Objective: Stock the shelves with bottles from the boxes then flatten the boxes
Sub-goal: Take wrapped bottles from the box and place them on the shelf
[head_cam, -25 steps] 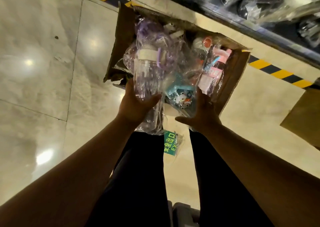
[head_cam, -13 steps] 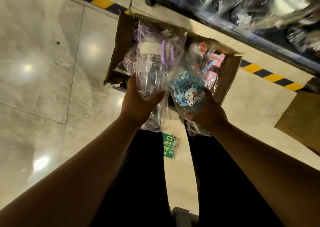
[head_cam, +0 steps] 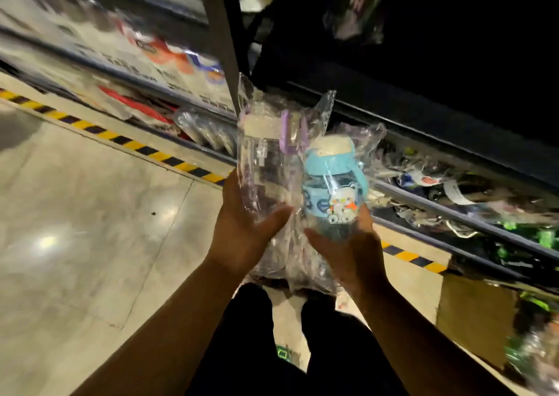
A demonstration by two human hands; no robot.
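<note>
My left hand (head_cam: 242, 232) grips the clear bottle (head_cam: 266, 165), my right hand (head_cam: 354, 253) the blue bottle (head_cam: 332, 189), both just before the shelf (head_cam: 423, 195). The 2 loose wrappers (head_cam: 302, 262) (slick plastic) could slip from my grip or snag on the shelf.

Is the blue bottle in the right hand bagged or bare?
Bagged. Crinkled clear plastic covers the blue bottle, rising past its cream cap and hanging below the right hand that holds it.
</note>
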